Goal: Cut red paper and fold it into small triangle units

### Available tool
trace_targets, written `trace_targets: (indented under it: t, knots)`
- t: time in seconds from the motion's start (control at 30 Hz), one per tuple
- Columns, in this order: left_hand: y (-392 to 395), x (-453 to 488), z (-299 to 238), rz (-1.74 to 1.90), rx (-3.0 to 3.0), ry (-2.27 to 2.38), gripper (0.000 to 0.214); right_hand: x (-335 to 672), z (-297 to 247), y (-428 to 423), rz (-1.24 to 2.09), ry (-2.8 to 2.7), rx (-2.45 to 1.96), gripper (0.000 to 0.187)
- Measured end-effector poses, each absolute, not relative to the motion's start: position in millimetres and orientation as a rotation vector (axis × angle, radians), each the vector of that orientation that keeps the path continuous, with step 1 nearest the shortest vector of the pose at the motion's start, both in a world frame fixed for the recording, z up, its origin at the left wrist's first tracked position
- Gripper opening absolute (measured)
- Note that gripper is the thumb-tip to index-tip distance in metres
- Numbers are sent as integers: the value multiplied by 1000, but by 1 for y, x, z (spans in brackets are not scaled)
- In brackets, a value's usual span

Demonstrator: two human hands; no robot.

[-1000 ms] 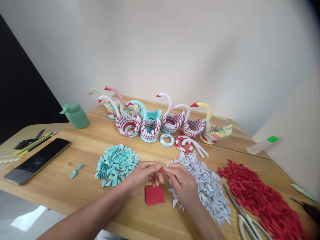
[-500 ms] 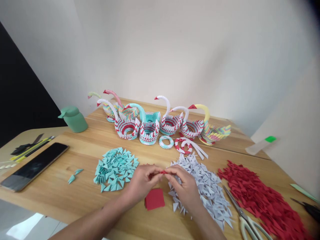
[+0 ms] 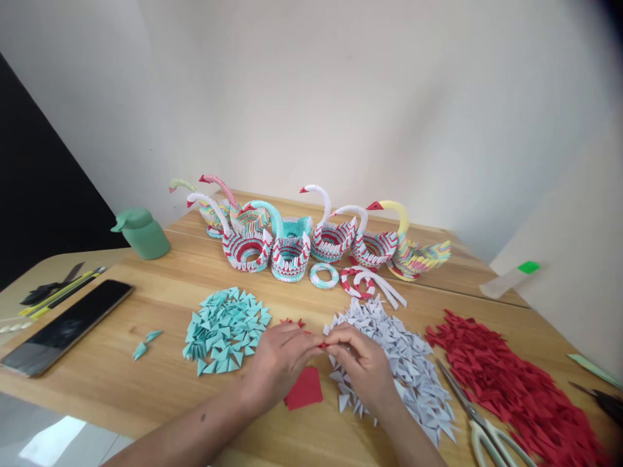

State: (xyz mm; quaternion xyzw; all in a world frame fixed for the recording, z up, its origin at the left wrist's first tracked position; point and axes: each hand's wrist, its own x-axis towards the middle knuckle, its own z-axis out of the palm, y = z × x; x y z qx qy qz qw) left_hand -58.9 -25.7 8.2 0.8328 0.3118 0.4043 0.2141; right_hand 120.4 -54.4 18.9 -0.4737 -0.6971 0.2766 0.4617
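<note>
Between my fingertips is a small folded piece of red paper [image 3: 322,346], mostly covered by the fingers. My left hand [image 3: 282,360] pinches it from the left, and my right hand [image 3: 363,363] pinches it from the right. Below them lies a stack of red paper squares [image 3: 305,389], partly behind my left hand. A few small red folded pieces [image 3: 292,322] sit just beyond that hand. On the left is a pile of teal paper triangles [image 3: 226,331]; pale lilac-white triangles [image 3: 403,357] spread under and beside my right hand.
Several folded-paper swans [image 3: 291,256] stand along the back, with two paper rings [image 3: 324,276] before them. Right: a heap of red triangles [image 3: 511,389] and scissors [image 3: 474,415]. Left: a phone [image 3: 68,327], a green lidded container [image 3: 143,233] and pencils [image 3: 63,292] near the edge.
My fingers have shifted slightly down and closed nearer around the red paper. My left hand's fingers now lie flatter over it, and the red pieces behind show more.
</note>
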Motion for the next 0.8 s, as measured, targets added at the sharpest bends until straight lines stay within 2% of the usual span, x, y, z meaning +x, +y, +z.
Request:
trace_targets:
  t: [0.37,0.6,0.8]
  knots:
    - [-21,-53,7,831,1494,792,35,121,17,-54,732,-1641,-1317,16]
    - [-17,-54,8,824,1420,818,33,122,16,-52,738,-1712,-1282,11]
    - [-17,-54,5,764,1539,877,31,123,20,-52,681,-1800,-1231,14]
